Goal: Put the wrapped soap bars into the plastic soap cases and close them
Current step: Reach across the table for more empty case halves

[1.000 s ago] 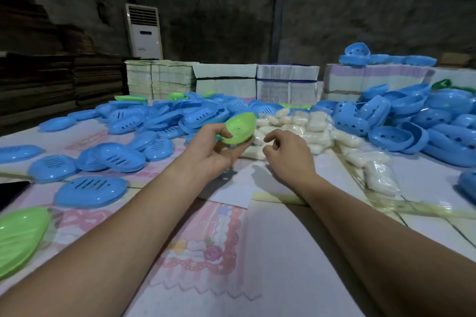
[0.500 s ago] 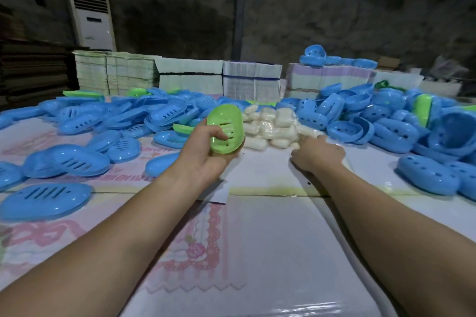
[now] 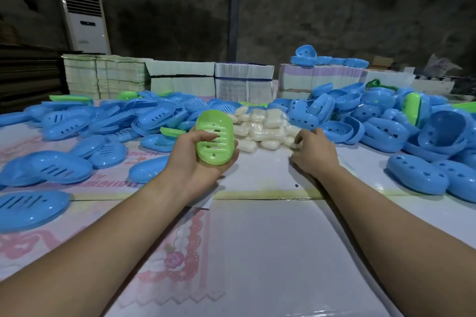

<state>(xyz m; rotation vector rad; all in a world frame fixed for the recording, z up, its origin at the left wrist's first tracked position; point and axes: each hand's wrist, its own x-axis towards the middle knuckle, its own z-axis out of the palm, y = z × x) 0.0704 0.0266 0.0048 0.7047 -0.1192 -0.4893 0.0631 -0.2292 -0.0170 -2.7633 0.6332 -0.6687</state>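
Observation:
My left hand (image 3: 190,162) grips a green slotted soap case half (image 3: 215,140), tilted up with its slots facing me, just left of the soap pile. The pile of white wrapped soap bars (image 3: 262,127) lies in the middle of the table. At the pile's near right corner my right hand (image 3: 314,154) has its fingers curled and pinches a wrapped soap bar (image 3: 295,146), most of it hidden under the fingers.
Several blue slotted lids (image 3: 59,170) are scattered to the left. Blue case bases (image 3: 386,123) are heaped to the right, with closed blue cases (image 3: 417,175) nearer me. Stacks of flat cartons (image 3: 180,80) line the far edge. A printed sheet (image 3: 257,252) covers the table in front of me.
My left hand has turned the green case half upright so its slots face me. My right hand moved right along the soap pile and curled its fingers at the corner.

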